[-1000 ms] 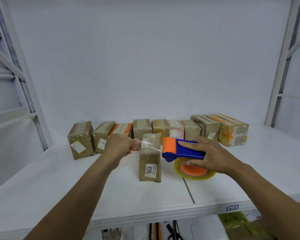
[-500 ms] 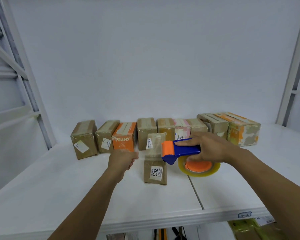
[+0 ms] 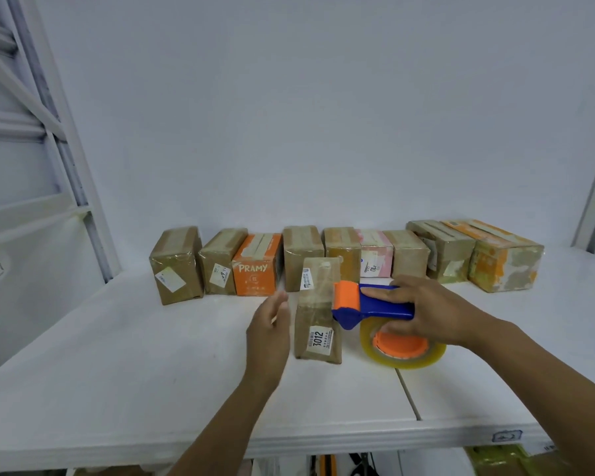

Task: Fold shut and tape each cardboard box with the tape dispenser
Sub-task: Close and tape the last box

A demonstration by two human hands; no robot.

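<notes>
While the tape dispenser [image 3: 375, 304] sits against the upper right edge of the front box [image 3: 318, 314], I log this item first: a small brown carton standing upright on the table [image 3: 117, 372], just ahead of the back row, label "3012" facing me, with a clear strip of tape [image 3: 315, 290] lying over its top and down the front. Change noted: a second ago my left grip [image 3: 270, 324] pinched the free tape end; now that hand has let go and hovers with fingers straight just beside the box's left face, whether touching I cannot tell. Right grip [image 3: 426, 314]: closed around the dispenser's blue handle, the roll [image 3: 402, 352] hanging below, orange roller at the box. Judgement: the strip is laid but probably not cut or smoothed down, so this box is nearly sealed. Behind: the row of boxes [image 3: 303, 255], apparently taped already.
</notes>
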